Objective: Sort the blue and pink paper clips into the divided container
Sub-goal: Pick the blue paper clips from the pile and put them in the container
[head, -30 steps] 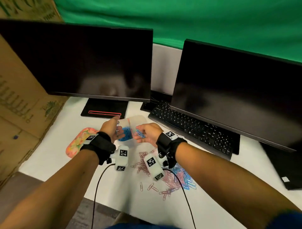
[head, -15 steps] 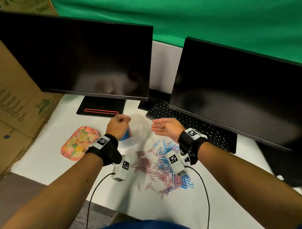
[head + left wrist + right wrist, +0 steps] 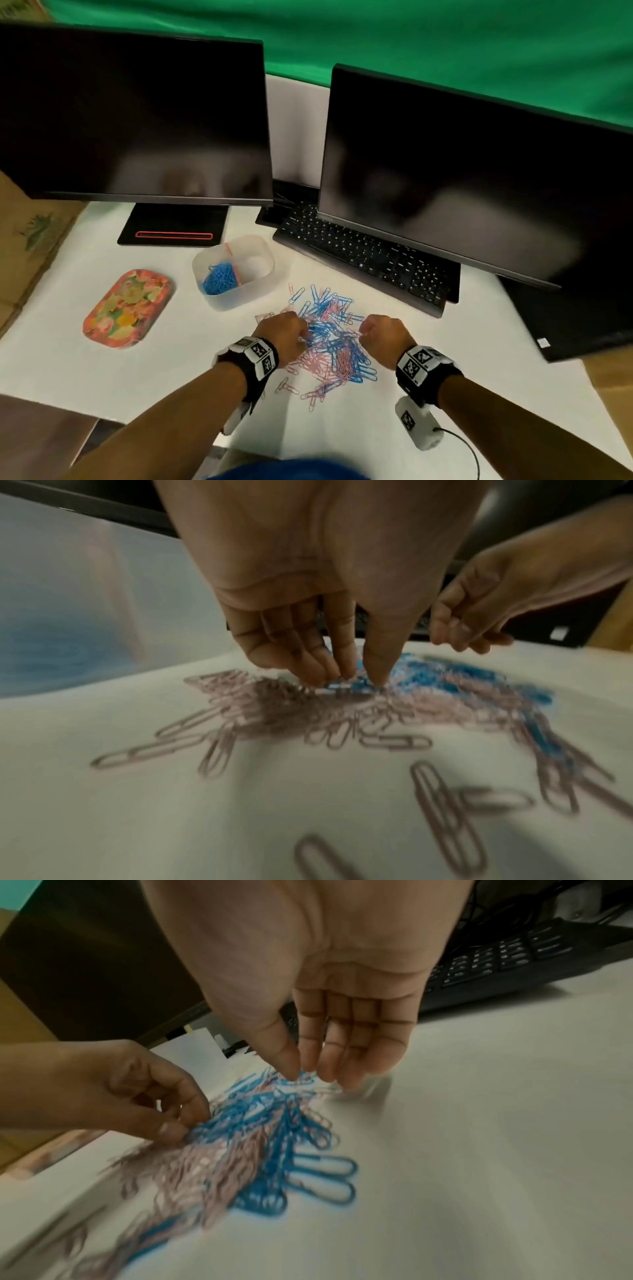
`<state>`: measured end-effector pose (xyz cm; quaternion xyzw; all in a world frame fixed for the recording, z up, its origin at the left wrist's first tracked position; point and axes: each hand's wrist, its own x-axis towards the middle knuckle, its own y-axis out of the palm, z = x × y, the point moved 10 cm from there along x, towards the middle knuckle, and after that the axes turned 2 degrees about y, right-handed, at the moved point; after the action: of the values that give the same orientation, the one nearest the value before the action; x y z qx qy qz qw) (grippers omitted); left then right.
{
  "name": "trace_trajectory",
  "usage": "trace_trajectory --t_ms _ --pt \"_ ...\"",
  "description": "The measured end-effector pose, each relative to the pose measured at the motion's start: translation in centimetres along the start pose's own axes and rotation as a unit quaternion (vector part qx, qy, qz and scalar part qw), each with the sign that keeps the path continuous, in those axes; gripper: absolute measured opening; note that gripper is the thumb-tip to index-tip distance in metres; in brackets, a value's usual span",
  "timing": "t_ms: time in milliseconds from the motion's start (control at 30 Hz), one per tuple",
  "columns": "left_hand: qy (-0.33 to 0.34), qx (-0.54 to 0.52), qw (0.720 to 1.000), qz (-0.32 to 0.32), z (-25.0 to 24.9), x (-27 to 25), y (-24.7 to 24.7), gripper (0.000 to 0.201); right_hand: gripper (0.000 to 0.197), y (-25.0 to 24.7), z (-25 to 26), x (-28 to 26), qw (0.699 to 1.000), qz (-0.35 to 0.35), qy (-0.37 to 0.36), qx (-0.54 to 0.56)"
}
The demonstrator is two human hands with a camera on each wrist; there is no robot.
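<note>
At the six o'clock side of the divided container (image 3: 236, 294), our left hand (image 3: 284, 334) and right hand (image 3: 385, 337) pinch into the tangled paper clips (image 3: 334, 346), so we risk lifting pink ones hooked onto blue.

Head overhead; wrists close, clip pile (image 3: 329, 346) shared

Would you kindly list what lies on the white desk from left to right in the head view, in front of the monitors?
Floral tray → divided container → left hand → mixed pile of paper clips → right hand.
</note>
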<state>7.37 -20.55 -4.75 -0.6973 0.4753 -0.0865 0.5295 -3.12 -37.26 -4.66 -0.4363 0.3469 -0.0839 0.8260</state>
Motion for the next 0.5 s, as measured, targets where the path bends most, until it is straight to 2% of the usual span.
trace_trajectory --t_ms 133,300,433,500 --pt "-0.006 0.032 0.999 -0.033 0.5 -0.2 0.5 0.016 0.035 2.2 -1.3 -1.0 1.000 0.007 -0.001 -0.009" --pt "-0.021 0.032 0.998 -0.048 1.0 -0.3 0.4 0.013 0.032 2.4 -1.2 -1.2 1.000 -0.027 -0.012 -0.010" --pt "-0.041 -0.023 0.998 -0.052 1.4 -0.5 -0.2 0.006 0.026 2.5 -1.0 -1.2 1.000 -0.027 -0.003 -0.001" --pt "-0.048 -0.085 0.994 -0.057 1.8 -0.6 -0.4 0.012 0.018 2.5 -1.4 -0.9 0.999 -0.028 0.015 0.036"
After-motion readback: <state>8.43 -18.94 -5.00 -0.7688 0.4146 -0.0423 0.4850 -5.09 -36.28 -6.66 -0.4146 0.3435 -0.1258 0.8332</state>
